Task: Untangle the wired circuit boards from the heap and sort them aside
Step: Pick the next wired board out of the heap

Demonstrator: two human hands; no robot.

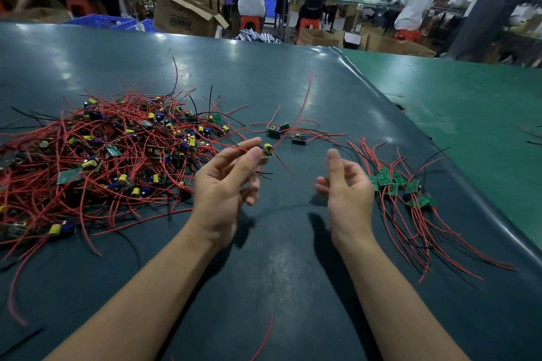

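The left hand (225, 182) is pinching a small circuit board (267, 150) between thumb and forefinger, holding it above the dark tabletop (264, 82), just right of the tangled heap (102, 155). The right hand (347, 184) is hovering nearby, fingers (333, 160) loosely spread and holding nothing. A sorted pile (401, 187) is lying to its right. The board is looking light but its soldered red wires probably snag easily, so gripping the board's edges and easing the limp wires free seems safer than tugging them.
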